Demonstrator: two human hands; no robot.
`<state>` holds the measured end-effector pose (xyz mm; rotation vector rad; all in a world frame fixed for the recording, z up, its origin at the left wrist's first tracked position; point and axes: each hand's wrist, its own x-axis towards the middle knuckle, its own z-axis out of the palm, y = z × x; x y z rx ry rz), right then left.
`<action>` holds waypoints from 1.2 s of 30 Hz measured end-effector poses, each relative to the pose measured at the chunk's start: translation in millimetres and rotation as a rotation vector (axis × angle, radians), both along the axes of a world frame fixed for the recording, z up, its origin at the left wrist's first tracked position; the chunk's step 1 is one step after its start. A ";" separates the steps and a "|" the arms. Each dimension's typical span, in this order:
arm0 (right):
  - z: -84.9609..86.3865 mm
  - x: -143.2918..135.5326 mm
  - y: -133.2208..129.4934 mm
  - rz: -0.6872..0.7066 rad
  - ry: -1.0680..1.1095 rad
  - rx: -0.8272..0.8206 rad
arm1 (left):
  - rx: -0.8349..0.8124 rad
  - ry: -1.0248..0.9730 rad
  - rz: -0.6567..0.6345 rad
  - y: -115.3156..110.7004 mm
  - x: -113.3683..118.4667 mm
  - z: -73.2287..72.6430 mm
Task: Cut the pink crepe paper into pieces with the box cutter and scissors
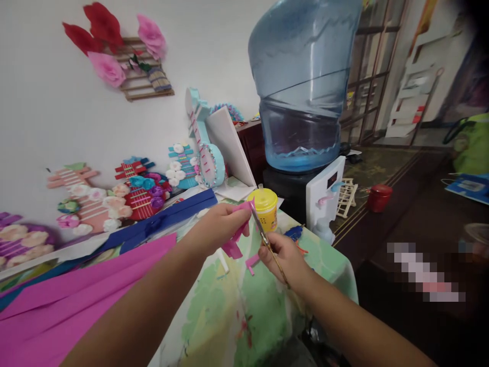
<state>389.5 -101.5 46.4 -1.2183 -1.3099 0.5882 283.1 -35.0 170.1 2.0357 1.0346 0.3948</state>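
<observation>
Above the table [267,316], which carries a cloth with green and yellow print, both hands meet in the head view. The left hand [221,224] has its fingers closed on a small strip of pink crepe paper [237,235], holding it up in the air just in front of a yellow plastic jar with a yellow lid [265,208]. The right hand [284,257] grips a pair of thin metal scissors [263,235]; its fingers are wrapped around the handles, and the blades point up and touch the pink strip. A small cut piece of the same pink paper [252,262] hangs just below, between the two hands.

On the left part of the table lies a large sheet of pink crepe paper [84,290], and beside it a long dark blue sheet [168,219]. Against the white wall stand crafts of wooden sticks with paper flowers [99,201]. Behind the jar stands a water dispenser with a big blue bottle [301,92]. A red tin [379,197] sits on the dark floor, well apart from the hands.
</observation>
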 end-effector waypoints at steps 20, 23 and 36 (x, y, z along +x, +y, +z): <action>15.8 -0.7 2.6 -0.007 0.079 0.059 | 0.084 0.135 -0.057 -10.5 2.7 17.8; 17.9 -3.8 15.9 -0.019 0.080 0.034 | 0.093 0.124 -0.012 1.0 -1.4 18.3; 27.3 -27.2 44.0 -0.036 0.309 -0.071 | -0.046 -0.092 0.089 36.7 -49.6 -42.9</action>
